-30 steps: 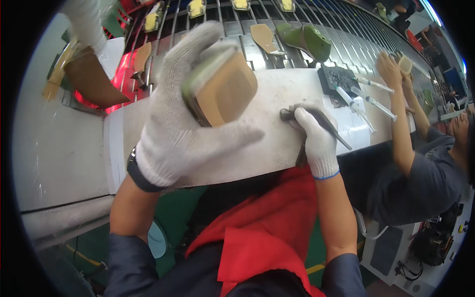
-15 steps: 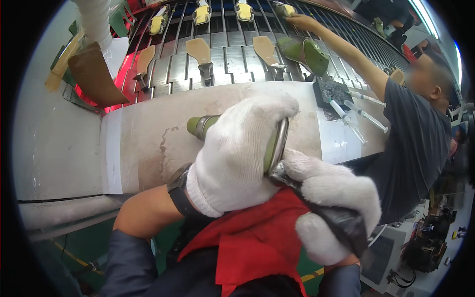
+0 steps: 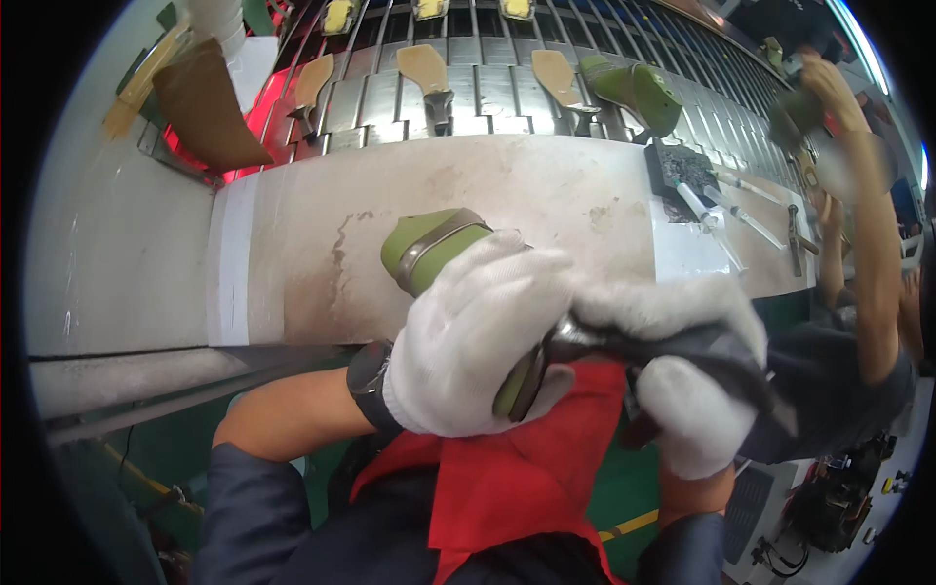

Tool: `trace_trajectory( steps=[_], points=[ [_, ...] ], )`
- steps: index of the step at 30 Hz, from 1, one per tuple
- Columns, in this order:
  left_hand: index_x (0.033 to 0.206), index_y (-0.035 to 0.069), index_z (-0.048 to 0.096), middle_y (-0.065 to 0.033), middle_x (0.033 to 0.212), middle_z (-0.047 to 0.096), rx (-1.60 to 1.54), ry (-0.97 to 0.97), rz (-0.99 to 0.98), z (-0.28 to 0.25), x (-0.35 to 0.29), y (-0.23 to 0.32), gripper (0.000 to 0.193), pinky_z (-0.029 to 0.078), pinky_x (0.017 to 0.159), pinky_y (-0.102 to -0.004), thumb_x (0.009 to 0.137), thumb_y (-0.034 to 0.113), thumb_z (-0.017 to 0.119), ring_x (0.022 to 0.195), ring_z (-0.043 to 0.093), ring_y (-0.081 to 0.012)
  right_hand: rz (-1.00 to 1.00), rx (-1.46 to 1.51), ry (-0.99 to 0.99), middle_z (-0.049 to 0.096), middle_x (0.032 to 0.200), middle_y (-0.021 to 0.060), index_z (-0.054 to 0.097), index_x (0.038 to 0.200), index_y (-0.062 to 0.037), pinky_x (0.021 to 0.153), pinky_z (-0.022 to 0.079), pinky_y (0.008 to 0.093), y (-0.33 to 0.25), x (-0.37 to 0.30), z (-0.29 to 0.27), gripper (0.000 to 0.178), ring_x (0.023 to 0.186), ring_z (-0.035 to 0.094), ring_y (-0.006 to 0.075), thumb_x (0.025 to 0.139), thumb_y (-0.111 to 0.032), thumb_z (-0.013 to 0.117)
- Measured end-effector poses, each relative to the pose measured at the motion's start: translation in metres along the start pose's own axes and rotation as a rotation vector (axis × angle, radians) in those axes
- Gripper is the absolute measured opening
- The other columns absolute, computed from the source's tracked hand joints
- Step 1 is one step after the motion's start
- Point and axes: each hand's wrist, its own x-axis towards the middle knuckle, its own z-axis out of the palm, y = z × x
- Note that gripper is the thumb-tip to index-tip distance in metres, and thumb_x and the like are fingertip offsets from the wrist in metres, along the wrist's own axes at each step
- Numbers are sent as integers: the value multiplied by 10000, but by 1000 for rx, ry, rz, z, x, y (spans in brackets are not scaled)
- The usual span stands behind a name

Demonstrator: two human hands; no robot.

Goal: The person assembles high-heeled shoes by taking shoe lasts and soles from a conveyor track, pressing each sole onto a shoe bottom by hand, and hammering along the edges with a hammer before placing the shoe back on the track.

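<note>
In my white-gloved left hand [image 3: 473, 346] is a green shoe last [image 3: 429, 249], my fingers closed around its middle. A narrow dark, shiny strap [image 3: 441, 242] crosses its toe part, and the last's other end shows below my palm. My right hand [image 3: 697, 409], also gloved, grips a dark-handled tool with a metal head, which looks like lasting pliers [image 3: 663, 346]. The metal head lies against the last's edge by my left fingers, and part of it is hidden there. Motion blurs the right hand and the tool's handles.
A pale worktable [image 3: 331, 205] lies before me. Beyond it, a slatted metal conveyor [image 3: 497, 112] carries tan heeled soles [image 3: 422, 70] and another green last [image 3: 639, 96]. At right are a black block [image 3: 681, 168], syringes [image 3: 726, 207] and a small hammer [image 3: 798, 239]. A co-worker's arm [image 3: 873, 234] reaches up there.
My left hand has turned the last, so more of its strapped toe shows. The pliers have swung from steep to nearly level. The co-worker's arm has moved right, away from the conveyor's far row.
</note>
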Motion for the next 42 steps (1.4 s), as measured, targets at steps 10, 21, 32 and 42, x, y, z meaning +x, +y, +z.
trace_trajectory(
  steps=[10,21,32,42],
  points=[
    [1464,59,527,-211,1502,638,622,40,30,14,-102,-40,559,254,1305,-682,940,102,717,1415,619,-423,162,46,142,747,1328,242,658,1269,58,1078,602,445,121,-56,5,305,1227,748,304,968,19,675],
    [1596,-3,356,-291,1472,580,673,-64,65,8,-114,-48,866,262,1282,-735,1001,458,785,1406,575,-512,97,-48,119,690,1305,377,562,1258,98,998,646,554,106,-18,-17,472,1152,746,498,980,-237,743],
    [1405,72,520,-171,1405,681,542,-28,-52,9,-107,-39,542,238,1266,-783,934,143,777,1303,676,-408,191,303,178,743,1309,317,630,1192,24,1083,589,512,149,-30,-2,315,1188,764,383,1016,-205,756],
    [1350,98,547,-161,1407,681,560,-35,-53,11,-108,-42,455,252,1263,-780,940,125,744,1319,667,-388,122,-105,-253,766,1231,273,714,1212,57,1050,609,445,95,19,-25,355,1176,771,331,861,61,768]
  ],
)
